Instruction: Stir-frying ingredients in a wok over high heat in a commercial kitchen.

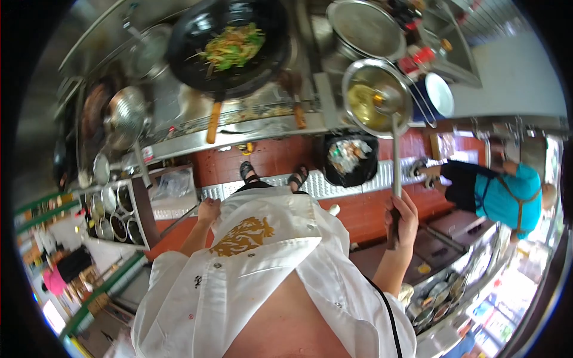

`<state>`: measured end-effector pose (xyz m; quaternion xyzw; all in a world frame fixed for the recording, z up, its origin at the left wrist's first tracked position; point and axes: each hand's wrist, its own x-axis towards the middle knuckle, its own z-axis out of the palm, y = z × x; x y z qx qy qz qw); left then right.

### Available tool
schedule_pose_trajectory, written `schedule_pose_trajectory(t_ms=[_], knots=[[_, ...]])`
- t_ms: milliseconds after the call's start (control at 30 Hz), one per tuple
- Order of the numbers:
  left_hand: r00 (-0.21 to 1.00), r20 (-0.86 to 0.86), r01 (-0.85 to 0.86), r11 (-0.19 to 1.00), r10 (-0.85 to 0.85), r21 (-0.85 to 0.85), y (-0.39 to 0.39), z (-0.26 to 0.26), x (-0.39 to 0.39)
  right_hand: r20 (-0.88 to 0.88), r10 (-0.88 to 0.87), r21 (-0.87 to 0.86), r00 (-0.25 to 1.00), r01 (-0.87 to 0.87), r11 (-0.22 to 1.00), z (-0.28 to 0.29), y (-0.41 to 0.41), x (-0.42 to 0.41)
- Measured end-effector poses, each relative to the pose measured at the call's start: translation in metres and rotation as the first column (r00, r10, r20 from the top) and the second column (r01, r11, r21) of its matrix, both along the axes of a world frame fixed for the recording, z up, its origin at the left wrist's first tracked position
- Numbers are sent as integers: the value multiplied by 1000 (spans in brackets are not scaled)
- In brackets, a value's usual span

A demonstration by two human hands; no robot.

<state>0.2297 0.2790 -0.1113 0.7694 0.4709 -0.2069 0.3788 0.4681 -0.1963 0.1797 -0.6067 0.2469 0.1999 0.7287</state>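
My right hand point(403, 215) grips the long handle of a metal ladle point(395, 156). The ladle's bowl is inside a steel pot point(350, 117) that holds yellowish liquid point(363, 104), which looks like oil. At my left side, by the white jacket point(250, 223), my left hand point(209, 210) hangs with its fingers curled; whether anything is in it is hidden. Ahead on the range, a black wok point(188, 76) with a wooden handle point(214, 123) contains shredded green and orange-yellow vegetables point(237, 47).
A perforated strainer point(127, 116) lies left of the wok. Beyond the oil pot is a larger pot point(367, 29); a blue container point(438, 96) stands beside it. A lined bin point(351, 156) sits on the floor. At right, a person in turquoise point(508, 197) stands beside counters point(447, 241).
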Motion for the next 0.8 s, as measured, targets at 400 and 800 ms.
schedule_pose_trajectory(t_ms=[400, 800], knots=[[838, 542, 70, 998, -60, 3, 50, 70, 77, 231, 299, 277, 926, -357, 892, 19, 130, 30], [860, 484, 220, 974, -164, -61, 86, 97, 75, 94, 811, -572, 578, -636, 519, -100, 342, 158]])
